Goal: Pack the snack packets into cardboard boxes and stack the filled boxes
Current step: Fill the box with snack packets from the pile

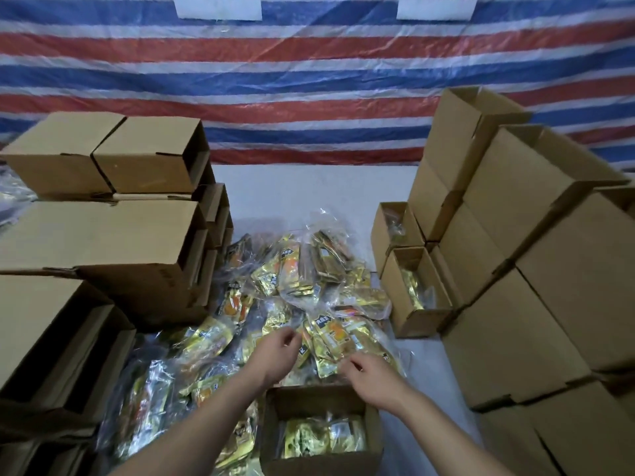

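Above an open cardboard box (321,438), both hands — left hand (276,355), right hand (369,374) — pinch clear wrapping on the snack packets (302,286).

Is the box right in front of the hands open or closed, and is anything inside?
Open. The box has no lid or flaps over its top, and shiny gold snack packets show inside. It looks partly filled.

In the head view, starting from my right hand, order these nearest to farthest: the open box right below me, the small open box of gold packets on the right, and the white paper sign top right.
From the right hand:
1. Open box, just below the hand, near edge.
2. Small open box of gold packets, right of the pile.
3. White paper sign, top right, on the striped tarp.
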The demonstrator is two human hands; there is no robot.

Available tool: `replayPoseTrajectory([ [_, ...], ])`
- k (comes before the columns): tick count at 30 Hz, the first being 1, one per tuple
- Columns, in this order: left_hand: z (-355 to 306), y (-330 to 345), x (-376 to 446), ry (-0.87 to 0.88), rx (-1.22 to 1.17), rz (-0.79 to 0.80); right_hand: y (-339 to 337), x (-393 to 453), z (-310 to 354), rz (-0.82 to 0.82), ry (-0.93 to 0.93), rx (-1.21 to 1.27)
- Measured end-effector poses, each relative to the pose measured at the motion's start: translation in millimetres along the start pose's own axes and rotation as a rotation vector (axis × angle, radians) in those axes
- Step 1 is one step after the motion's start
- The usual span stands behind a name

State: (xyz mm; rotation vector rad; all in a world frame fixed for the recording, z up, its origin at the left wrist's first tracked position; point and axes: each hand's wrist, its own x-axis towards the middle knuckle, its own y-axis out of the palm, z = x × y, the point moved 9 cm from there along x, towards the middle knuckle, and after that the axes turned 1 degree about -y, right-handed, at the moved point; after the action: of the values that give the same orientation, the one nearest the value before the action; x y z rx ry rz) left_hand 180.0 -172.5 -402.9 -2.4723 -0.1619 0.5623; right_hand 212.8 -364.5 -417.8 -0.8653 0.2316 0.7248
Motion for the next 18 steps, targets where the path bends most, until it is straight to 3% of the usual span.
replayPoseTrajectory([
  [5, -46, 39, 44, 0.211, 0.467, 0.125, -35, 3, -22, -0.155, 0.069, 0.098],
  [12, -105, 173, 58, 0.814, 1.253, 0.446, -67, 1, -68, -0.267, 0.208, 0.231],
  [18, -91, 231, 67, 0.913, 1.546, 0.508, -77, 0, -98, -0.313, 0.267, 0.253],
])
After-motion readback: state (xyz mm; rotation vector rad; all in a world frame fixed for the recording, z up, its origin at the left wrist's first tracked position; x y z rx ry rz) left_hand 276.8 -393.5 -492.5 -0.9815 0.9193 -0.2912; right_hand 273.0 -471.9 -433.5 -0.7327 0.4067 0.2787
